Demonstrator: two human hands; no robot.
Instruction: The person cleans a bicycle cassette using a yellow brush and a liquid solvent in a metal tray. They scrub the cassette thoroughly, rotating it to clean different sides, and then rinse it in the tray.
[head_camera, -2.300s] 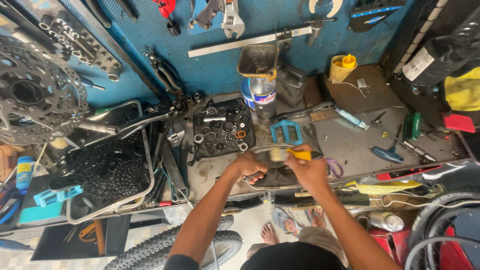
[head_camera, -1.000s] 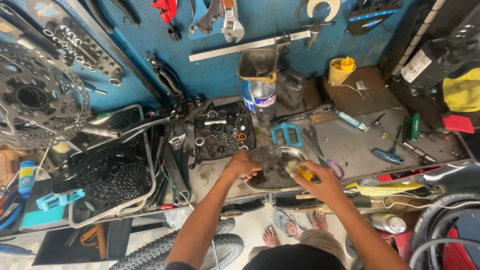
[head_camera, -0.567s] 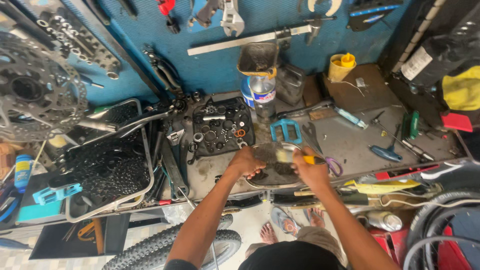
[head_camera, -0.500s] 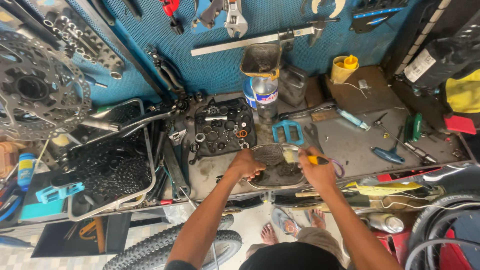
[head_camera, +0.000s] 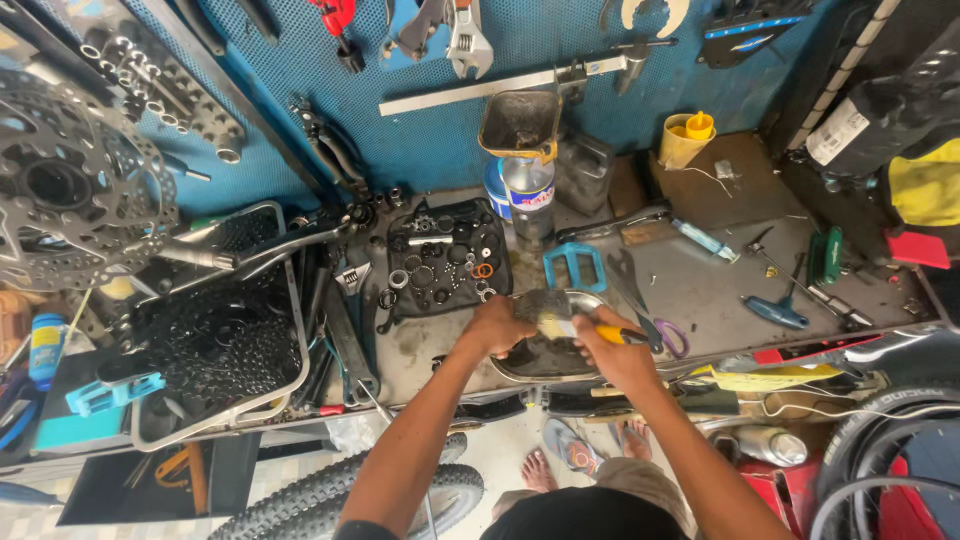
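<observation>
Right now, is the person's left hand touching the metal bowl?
Touching. The head view shows the left hand resting on the near-left rim of the metal bowl, fingers curled over its edge with no gap visible.

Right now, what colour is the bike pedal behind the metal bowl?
Light blue pedal, clearest in the head view.

Bare forearms, bare feet, dark top

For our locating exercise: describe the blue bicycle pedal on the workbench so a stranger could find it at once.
Start at the blue pegboard wall and drop to the grey workbench below it. Just beyond the metal bowl that the person's hands work over, right of the black mat of small rings, lies the pedal. It is the only bright blue open rectangular frame there.
</observation>
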